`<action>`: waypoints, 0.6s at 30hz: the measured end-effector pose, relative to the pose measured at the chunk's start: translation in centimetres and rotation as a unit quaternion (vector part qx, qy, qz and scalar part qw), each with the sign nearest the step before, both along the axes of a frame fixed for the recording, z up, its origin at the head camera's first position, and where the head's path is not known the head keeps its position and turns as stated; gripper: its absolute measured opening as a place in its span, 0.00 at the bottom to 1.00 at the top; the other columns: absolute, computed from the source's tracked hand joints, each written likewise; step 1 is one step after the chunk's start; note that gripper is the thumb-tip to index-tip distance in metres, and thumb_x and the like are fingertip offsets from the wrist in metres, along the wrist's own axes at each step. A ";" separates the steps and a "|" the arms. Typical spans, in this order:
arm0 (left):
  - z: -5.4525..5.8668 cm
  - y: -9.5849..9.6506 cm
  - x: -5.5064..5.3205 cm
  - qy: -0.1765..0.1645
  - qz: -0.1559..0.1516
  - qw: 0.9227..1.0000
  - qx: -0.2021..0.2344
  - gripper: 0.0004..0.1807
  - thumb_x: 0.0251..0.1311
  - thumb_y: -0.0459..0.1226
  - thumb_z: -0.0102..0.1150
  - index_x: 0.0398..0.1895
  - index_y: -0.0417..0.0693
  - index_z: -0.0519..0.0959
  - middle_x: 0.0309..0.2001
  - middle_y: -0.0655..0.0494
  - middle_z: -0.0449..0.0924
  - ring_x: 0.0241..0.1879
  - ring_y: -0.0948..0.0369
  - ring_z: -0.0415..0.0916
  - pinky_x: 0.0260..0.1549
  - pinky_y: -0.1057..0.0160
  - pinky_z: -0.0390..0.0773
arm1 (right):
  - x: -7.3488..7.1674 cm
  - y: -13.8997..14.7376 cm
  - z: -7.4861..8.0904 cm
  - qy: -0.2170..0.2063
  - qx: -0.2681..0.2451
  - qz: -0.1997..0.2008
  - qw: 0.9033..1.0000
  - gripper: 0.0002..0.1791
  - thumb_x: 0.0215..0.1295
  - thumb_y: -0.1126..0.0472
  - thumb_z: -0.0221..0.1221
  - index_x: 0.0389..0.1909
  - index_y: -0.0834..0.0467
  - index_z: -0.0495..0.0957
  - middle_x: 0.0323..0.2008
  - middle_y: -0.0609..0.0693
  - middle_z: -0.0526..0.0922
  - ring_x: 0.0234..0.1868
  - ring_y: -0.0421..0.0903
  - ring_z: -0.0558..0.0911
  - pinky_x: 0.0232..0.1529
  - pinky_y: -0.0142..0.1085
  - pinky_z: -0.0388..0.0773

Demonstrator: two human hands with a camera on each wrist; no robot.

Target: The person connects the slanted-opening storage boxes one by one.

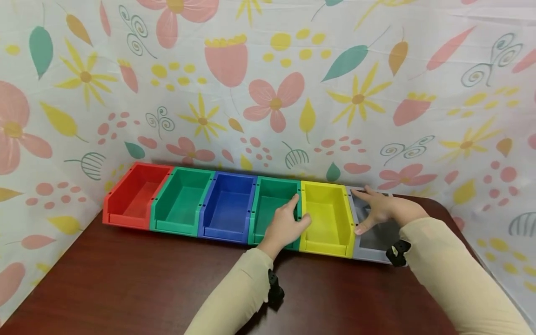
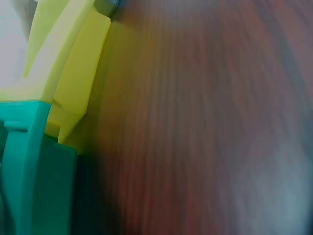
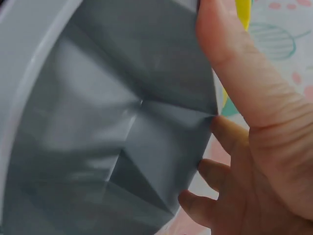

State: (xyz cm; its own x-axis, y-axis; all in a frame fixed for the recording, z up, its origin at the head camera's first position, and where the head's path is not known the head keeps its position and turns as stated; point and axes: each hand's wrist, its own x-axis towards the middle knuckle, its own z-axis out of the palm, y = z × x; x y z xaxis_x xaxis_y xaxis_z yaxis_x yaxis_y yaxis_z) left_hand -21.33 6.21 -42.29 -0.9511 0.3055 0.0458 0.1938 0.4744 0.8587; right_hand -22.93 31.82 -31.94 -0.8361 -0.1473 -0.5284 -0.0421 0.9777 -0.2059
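Six open-fronted bins stand side by side: red (image 1: 140, 195), green (image 1: 183, 197), blue (image 1: 227, 204), a second green (image 1: 265, 209), yellow (image 1: 326, 216) and grey (image 1: 374, 237). My left hand (image 1: 284, 225) is over the second green bin, its index finger extended along the border with the yellow bin and its thumb spread towards the yellow one. Over the grey bin, my right hand (image 1: 378, 209) spreads its fingers. In the right wrist view, its fingertips touch the grey bin's far rim while the thumb (image 3: 234, 63) lies along the side rim.
The bins rest on a dark brown wooden table (image 1: 125, 274), near its back edge. A white curtain (image 1: 259, 135) with printed flowers and leaves hangs close behind and around the table. Each sleeve carries a small black device (image 1: 275, 288) at the wrist.
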 end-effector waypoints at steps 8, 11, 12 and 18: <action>0.0 2.6 -0.7 -0.004 -0.008 1.000 -0.004 0.39 0.60 0.54 0.48 0.74 0.63 0.51 0.72 0.55 0.57 0.08 0.61 0.60 0.09 0.64 0.59 | 0.2 2.4 0.3 0.007 0.015 -0.015 1.000 0.77 0.28 0.31 0.71 0.73 0.67 0.41 0.67 0.80 0.36 0.65 0.81 0.43 0.58 0.71 0.51; 0.0 3.0 -0.7 0.003 -0.010 1.000 -0.020 0.38 0.61 0.55 0.47 0.75 0.63 0.50 0.72 0.55 0.57 0.27 0.61 0.80 0.20 0.61 0.72 | 0.4 2.4 0.4 0.013 0.012 -0.015 1.000 0.77 0.29 0.31 0.71 0.72 0.69 0.41 0.67 0.80 0.41 0.65 0.79 0.48 0.58 0.69 0.54; 0.0 3.0 -0.7 0.008 -0.011 0.999 -0.032 0.38 0.62 0.55 0.47 0.75 0.62 0.49 0.73 0.56 0.56 0.39 0.60 0.82 0.28 0.60 0.77 | 0.5 2.3 0.5 0.017 0.006 -0.015 1.000 0.76 0.31 0.32 0.70 0.72 0.69 0.41 0.67 0.79 0.43 0.65 0.78 0.50 0.58 0.69 0.56; 0.8 2.0 -1.2 0.101 -0.038 0.973 -0.206 0.40 0.66 0.62 0.33 0.75 0.53 0.49 0.75 0.50 0.49 0.73 0.52 0.49 0.68 0.52 0.59 | 1.4 0.3 -0.3 0.156 -0.046 0.002 0.987 0.59 0.49 0.31 0.61 0.72 0.64 0.52 0.66 0.71 0.61 0.62 0.70 0.65 0.54 0.63 0.66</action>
